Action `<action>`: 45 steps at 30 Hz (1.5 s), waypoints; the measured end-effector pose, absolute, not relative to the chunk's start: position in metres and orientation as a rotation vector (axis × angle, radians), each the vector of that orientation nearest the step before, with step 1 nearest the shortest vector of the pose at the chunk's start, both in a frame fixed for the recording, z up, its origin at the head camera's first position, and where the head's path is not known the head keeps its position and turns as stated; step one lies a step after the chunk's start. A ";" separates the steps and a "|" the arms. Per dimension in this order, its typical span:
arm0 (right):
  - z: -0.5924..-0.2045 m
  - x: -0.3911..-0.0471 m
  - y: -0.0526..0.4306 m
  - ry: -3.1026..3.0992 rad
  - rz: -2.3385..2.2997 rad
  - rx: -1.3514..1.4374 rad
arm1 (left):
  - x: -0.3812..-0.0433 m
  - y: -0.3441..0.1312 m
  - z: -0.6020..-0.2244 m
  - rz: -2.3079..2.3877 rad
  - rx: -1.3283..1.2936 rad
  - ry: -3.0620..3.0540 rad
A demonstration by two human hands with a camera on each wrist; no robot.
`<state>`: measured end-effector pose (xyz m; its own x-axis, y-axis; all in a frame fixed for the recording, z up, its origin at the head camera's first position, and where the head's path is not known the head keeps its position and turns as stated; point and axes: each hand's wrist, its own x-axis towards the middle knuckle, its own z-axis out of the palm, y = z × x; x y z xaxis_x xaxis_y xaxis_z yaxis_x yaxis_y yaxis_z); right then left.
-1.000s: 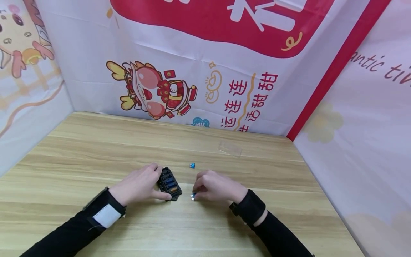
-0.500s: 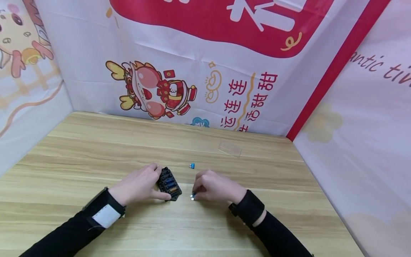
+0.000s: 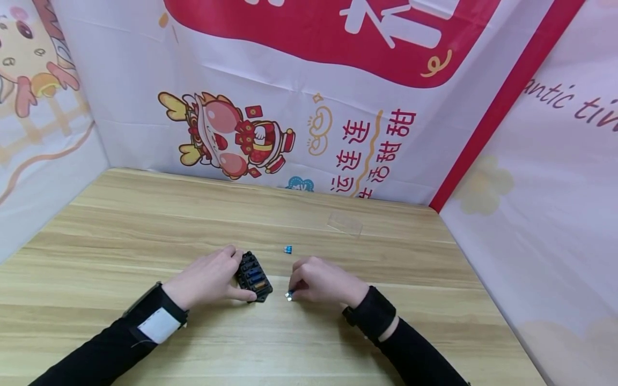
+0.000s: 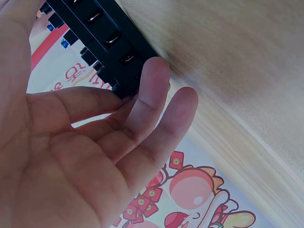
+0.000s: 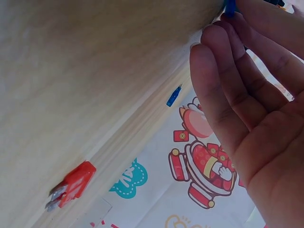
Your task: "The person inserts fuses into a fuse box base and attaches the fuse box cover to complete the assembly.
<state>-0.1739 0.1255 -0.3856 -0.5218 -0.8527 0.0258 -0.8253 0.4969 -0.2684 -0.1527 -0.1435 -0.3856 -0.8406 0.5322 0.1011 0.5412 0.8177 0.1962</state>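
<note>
At the centre of the table lies a black fuse box, with blue and brown fuses seated in its slots. My left hand holds its left side, thumb at the near end and fingers at the far end. The left wrist view shows metal contacts along one face of the fuse box. Right of the box, my right hand pinches a small blue blade fuse between thumb and fingertips, its metal prongs pointing left. Another blue blade fuse lies farther back on the table.
A red blade fuse lies on the table in the right wrist view; the right hand hides it from the head view. Toward the back right lies a clear plastic cover. Printed cloth walls border the wooden table.
</note>
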 end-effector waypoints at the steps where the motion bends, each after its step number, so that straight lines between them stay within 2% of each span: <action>1: -0.386 -0.174 0.125 2.625 -0.372 -1.474 | -0.153 -0.144 -0.386 -0.339 -0.872 -2.955; 45: -0.380 -0.166 0.123 2.653 -0.408 -1.389 | -0.150 -0.143 -0.387 -0.342 -0.878 -2.934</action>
<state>-0.1664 0.1229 -0.3801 -0.5718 -0.8202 0.0192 -0.7881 0.5426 -0.2908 -0.1495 -0.1430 -0.3874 -0.8358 0.5357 0.1204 0.5490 0.8130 0.1941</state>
